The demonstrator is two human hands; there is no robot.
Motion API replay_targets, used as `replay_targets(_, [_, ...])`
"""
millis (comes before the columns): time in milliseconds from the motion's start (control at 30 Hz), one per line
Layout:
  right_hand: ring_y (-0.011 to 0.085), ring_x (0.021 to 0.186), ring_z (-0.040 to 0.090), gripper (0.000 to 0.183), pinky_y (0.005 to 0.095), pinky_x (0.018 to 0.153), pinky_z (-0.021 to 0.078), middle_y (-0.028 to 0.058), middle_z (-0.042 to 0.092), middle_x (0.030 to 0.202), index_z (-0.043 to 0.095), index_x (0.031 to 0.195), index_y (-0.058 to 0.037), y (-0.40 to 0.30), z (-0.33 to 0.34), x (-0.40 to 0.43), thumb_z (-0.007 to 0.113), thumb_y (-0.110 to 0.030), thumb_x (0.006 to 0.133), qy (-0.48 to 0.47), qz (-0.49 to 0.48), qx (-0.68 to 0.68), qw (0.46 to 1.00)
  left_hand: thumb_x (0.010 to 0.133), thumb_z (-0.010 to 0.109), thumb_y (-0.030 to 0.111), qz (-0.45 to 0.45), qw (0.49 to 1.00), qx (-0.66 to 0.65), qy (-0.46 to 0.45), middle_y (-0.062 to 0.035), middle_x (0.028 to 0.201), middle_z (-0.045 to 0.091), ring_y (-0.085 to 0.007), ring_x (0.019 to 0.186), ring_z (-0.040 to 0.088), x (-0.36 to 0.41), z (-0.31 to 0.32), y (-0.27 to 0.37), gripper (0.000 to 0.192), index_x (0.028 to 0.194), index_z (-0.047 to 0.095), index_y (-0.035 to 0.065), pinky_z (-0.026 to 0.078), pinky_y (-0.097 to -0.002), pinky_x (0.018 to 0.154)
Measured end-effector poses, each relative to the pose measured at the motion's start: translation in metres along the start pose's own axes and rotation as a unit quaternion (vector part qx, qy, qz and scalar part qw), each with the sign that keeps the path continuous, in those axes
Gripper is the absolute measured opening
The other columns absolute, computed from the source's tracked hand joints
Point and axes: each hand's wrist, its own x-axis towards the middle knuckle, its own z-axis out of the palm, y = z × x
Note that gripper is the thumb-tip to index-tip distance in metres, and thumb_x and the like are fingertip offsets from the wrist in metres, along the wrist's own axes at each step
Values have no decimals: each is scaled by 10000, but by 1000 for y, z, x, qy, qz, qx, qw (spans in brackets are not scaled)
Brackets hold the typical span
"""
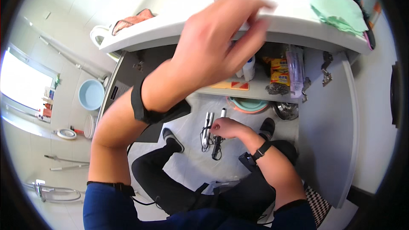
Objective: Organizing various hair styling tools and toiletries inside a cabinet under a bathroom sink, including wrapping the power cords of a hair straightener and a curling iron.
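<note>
My left hand (220, 38) is raised in front of the washbasin's front edge, blurred, with thumb and fingertips apart and nothing visible between them. Low over the floor, my right hand (228, 127) has its fingers curled beside a white two-armed hair straightener (205, 131) with a black cord. Whether it grips the cord or the straightener is hidden. Partly behind that hand lies a hair-styling wand (217, 147), its handle black and its upper end white with a dark tip. Beyond both hands stands the open vanity cabinet, with a shelf (204, 93) inside.
On the shelf are white bottles (249, 68), yellow packets (280, 73) and a steel scourer (277, 88). Basins (247, 104) and a metal bowl (285, 110) sit below. The open cabinet door (329, 127) flanks my right side. Cloths (338, 8) lie on the white countertop (287, 22).
</note>
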Motion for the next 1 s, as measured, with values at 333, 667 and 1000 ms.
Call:
replay_targets(333, [339, 921, 719, 352, 412, 826, 550, 196, 743, 971, 711, 1033, 5, -10, 1, -1, 692, -330, 929, -5, -9, 35, 999, 885, 673, 173, -498, 804, 88, -313, -213, 1007, 698, -422, 960, 669, -407, 25, -159, 304, 1108, 655, -33, 540, -502, 857])
replay_targets(667, [257, 901, 725, 347, 354, 812, 548, 175, 749, 978, 686, 1117, 9, -25, -3, 13, 678, -297, 953, -18, 39, 67, 997, 911, 682, 354, -634, 696, 222, -254, -296, 1301, 568, -447, 1183, 603, -400, 83, -264, 565, 1292, 560, -45, 519, -501, 994])
replay_targets(1000, [287, 879, 726, 340, 370, 804, 553, 189, 746, 962, 681, 1120, 20, -22, 2, 18, 674, -280, 960, -16, 32, 71, 997, 846, 737, 475, -646, 688, 236, -231, -247, 1295, 642, -391, 1207, 623, -421, 94, -299, 670, 1306, 621, 2, 524, -464, 1008])
